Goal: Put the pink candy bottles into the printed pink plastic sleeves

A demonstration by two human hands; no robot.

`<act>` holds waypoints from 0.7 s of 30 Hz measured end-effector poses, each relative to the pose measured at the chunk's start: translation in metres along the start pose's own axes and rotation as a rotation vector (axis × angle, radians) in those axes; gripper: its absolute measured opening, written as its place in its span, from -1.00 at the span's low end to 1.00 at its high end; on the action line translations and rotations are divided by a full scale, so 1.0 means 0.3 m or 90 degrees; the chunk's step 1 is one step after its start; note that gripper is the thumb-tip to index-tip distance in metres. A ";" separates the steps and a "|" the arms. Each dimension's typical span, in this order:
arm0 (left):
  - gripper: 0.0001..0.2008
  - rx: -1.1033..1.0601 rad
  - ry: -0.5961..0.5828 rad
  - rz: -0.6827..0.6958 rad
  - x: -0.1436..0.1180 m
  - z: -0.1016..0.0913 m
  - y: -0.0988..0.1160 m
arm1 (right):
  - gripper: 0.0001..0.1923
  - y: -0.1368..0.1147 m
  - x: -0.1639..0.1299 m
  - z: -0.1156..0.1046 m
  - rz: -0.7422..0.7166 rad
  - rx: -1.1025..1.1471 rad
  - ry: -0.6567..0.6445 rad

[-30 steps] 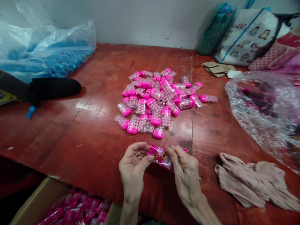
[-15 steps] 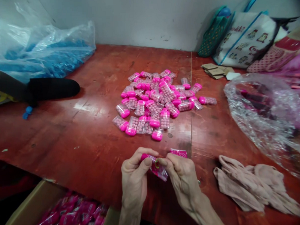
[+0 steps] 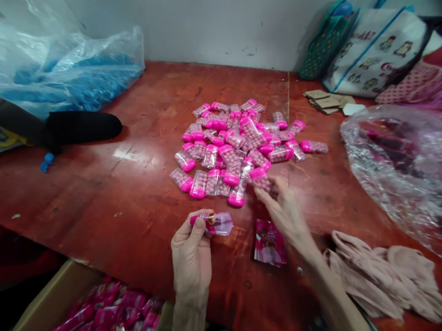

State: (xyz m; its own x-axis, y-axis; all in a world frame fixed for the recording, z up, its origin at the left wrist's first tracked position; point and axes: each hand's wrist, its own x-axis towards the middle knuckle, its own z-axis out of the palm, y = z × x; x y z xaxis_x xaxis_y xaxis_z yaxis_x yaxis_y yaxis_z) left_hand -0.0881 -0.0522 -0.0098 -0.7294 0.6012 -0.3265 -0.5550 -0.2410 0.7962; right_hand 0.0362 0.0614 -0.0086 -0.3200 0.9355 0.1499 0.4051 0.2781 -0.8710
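My left hand [image 3: 191, 252] pinches a small printed pink sleeve [image 3: 220, 224] between thumb and fingers; its clear end points right, above the table. My right hand [image 3: 283, 206] is at the near right edge of a pile of small clear bottles [image 3: 230, 158] with bright pink caps and pink beads inside. Its fingers close round one bottle [image 3: 259, 177], whose pink cap points away from me. Below the right hand lies a stack of flat pink printed sleeves [image 3: 269, 246], partly covered by the forearm.
A cardboard box [image 3: 47, 305] of wrapped pink packs stands below the table's front edge. Right: a crumpled cloth [image 3: 390, 275] and a clear plastic bag [image 3: 397, 177]. Left: a black-covered object [image 3: 85, 126] and a bag of blue pieces [image 3: 82, 86]. Bags [image 3: 377, 56] lean on the wall.
My right hand has let go of the sleeve and moved forward to the pile, closing on a bottle. The left hand keeps the sleeve, now turned to point right. The view has shifted slightly.
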 end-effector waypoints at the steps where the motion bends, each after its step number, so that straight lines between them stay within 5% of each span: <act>1: -0.86 0.001 -0.001 0.003 0.001 -0.001 -0.001 | -0.77 -0.017 -0.032 -0.035 0.016 0.022 -0.058; 3: -0.87 0.010 -0.011 0.008 0.002 -0.004 -0.001 | -0.69 -0.055 -0.099 -0.103 0.112 0.126 -0.270; 4: -0.86 0.020 -0.021 0.007 0.001 -0.004 -0.001 | -0.65 -0.072 -0.129 -0.131 0.156 0.164 -0.309; 7: -0.84 0.068 -0.066 -0.012 -0.005 -0.006 0.002 | -0.63 -0.095 -0.188 -0.184 0.200 0.129 -0.302; 14: -0.91 0.157 -0.223 0.003 -0.026 0.004 0.008 | -0.65 -0.065 -0.200 -0.224 0.087 -0.005 -0.337; 21: -0.85 0.184 -0.313 -0.101 -0.020 0.007 0.003 | -0.60 -0.037 -0.217 -0.232 0.106 -0.011 -0.396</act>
State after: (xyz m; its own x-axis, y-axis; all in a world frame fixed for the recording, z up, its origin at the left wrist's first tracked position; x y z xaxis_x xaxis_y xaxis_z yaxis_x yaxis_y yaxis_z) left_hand -0.0835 -0.0544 -0.0061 -0.3370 0.9122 -0.2330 -0.4605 0.0562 0.8859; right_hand 0.1121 0.0127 0.0240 -0.6863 0.6669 -0.2901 0.5040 0.1486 -0.8508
